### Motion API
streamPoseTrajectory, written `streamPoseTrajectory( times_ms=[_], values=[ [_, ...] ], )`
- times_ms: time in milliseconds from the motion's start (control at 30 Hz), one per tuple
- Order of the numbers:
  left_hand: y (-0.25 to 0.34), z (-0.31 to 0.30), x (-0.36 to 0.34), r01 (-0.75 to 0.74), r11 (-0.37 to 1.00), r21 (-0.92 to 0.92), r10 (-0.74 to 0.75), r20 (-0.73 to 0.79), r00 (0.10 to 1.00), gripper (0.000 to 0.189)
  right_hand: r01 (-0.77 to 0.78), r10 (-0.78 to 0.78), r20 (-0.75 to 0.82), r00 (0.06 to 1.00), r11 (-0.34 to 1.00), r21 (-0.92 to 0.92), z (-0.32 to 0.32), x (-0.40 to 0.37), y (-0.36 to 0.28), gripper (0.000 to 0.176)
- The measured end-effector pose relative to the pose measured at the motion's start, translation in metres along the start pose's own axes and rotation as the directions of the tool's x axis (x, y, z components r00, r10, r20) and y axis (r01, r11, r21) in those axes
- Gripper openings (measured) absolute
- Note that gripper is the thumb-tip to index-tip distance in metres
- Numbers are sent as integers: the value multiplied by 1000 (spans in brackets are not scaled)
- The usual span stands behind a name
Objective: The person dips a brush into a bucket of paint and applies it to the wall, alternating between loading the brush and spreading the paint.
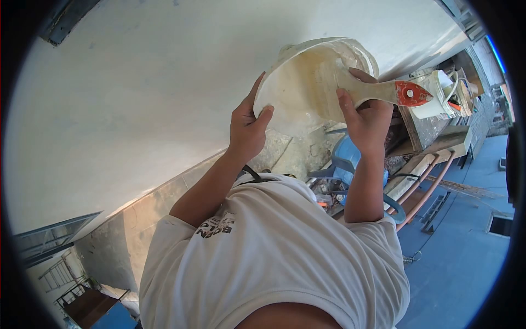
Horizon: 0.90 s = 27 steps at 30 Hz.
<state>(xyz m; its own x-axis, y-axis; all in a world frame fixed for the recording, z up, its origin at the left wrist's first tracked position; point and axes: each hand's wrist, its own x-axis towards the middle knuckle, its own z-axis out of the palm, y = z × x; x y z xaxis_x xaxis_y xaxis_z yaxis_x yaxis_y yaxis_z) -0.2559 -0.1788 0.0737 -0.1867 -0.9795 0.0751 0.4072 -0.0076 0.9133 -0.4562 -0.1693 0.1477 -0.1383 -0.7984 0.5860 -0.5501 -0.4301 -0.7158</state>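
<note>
A white plastic bucket (pixel 293 82), tilted with its opening toward me, shows pale wet residue and a yellowish stain inside. My left hand (pixel 249 123) grips its left rim, thumb over the edge and fingers around the outside. A wide paintbrush (pixel 383 92) with a cream handle and a red end lies across the bucket's right side, its head inside the opening. My right hand (pixel 368 120) is closed around the brush handle close to its head, thumb on the near side. Whether the right fingers also touch the bucket rim is hidden.
A pale wall (pixel 126 109) rises on the left. Below the hands stands a blue plastic chair (pixel 346 153). To the right, another white bucket (pixel 433 98) sits on wooden planks (pixel 422 129), near reddish pipes (pixel 430 186) and a blue wall (pixel 466 247).
</note>
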Motion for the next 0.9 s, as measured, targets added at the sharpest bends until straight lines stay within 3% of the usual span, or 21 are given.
streamPoseTrajectory(
  times_ms=[100,333,400,533,733,767,900],
  values=[
    [-1,1,2,-18,1000,-6,18,-16,1000,56,56,-49,47,998,988,-145,3,9,0,32],
    [-5,6,0,-49,999,-13,48,-56,997,57,113,-96,107,990,979,-168,16,22,-4,34],
    [-11,6,0,-65,997,-29,63,-52,997,57,18,45,208,977,957,-290,19,23,-9,31],
    [-22,8,-9,-99,995,-9,98,-45,994,57,111,-27,233,972,928,-356,32,15,17,32],
    [-31,10,-14,-85,996,-25,82,-76,994,58,-34,125,269,955,948,-318,37,8,19,35],
    [-33,10,-14,-82,996,-26,80,-75,994,58,-62,160,271,949,939,-338,39,8,19,23],
    [-43,7,-15,-62,997,-43,58,-95,994,59,-142,293,308,905,891,-431,45,8,23,32]
  ],
)
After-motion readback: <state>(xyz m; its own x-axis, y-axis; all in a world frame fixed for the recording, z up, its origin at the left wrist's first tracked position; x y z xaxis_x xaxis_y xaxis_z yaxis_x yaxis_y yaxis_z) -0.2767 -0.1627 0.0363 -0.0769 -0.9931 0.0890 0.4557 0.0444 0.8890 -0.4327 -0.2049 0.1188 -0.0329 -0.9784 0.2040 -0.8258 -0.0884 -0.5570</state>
